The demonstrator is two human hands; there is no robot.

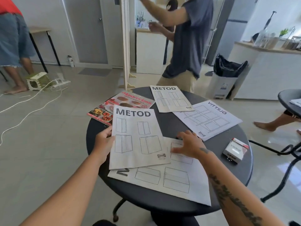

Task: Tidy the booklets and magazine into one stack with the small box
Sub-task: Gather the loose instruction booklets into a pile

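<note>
On the round dark table [171,203] lie several paper items. My left hand [104,141] grips the left edge of a METOD booklet [138,137], which overlaps a larger booklet [171,178] lying beneath it at the front. My right hand [189,144] rests flat with spread fingers on that lower booklet. A colourful food magazine [117,105] lies at the back left, partly under the held booklet. A second METOD booklet [171,99] lies at the back, and a VITTSJÖ booklet [206,118] at the right. A small white box [234,150] sits near the right edge.
A person in a dark shirt [187,46] stands just behind the table. Another person [13,46] stands at the far left by a small stool [38,80] and white cables on the floor. A bin [226,75] and a second table [288,98] are at the right.
</note>
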